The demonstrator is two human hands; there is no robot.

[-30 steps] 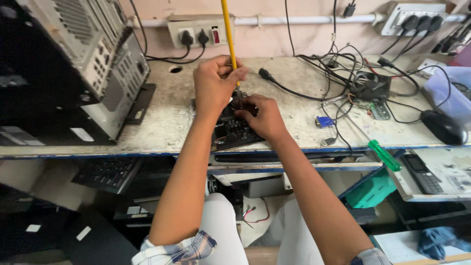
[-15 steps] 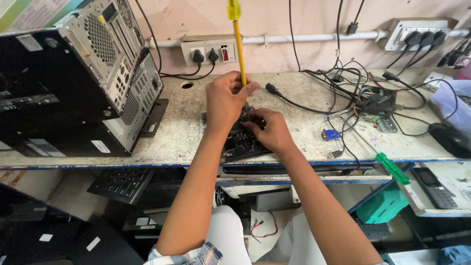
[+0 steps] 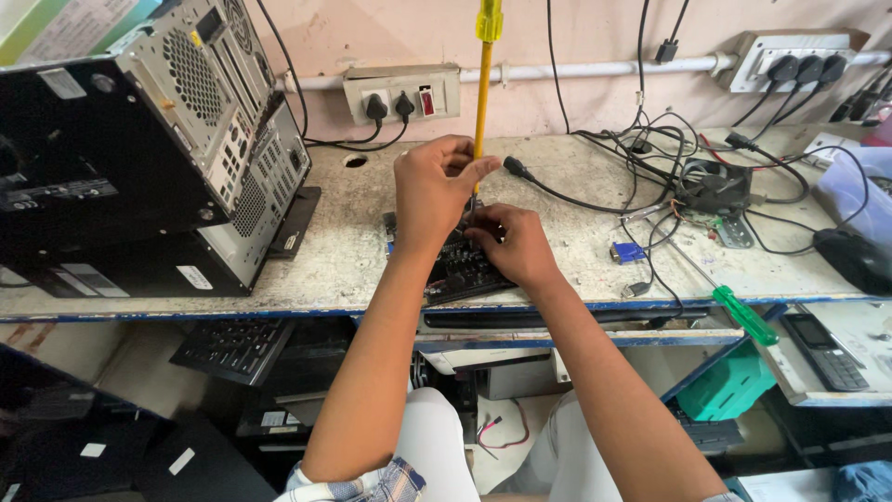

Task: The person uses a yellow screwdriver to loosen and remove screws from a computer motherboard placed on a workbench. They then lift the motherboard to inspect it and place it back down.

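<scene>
Keep left hand [image 3: 432, 191] pinched on upright yellow screwdriver [image 3: 481, 88], right hand [image 3: 511, 246] closed steadying dark circuit board [image 3: 460, 265] flat on worktop [image 3: 576, 246], pressing straight down to avoid slipping.

Two hands, the left hand [image 3: 429, 191] and the right hand [image 3: 511, 244], meet over one dark circuit board [image 3: 462, 270] on one worktop [image 3: 353, 256]. Two screwdrivers: one yellow screwdriver [image 3: 482, 84] upright at the hands, one green-handled screwdriver [image 3: 739, 311] at the near right edge. One computer case [image 3: 158, 158] lies at the left. Two wall socket boxes: a near-centre socket box [image 3: 401, 93] with two black plugs in it, and a far-right socket strip [image 3: 790, 60] (plug count unclear). One small fan [image 3: 714, 189], one blue connector [image 3: 627, 252], one black mouse [image 3: 855, 260], one keyboard [image 3: 230, 349] below, one handset [image 3: 825, 349].
</scene>
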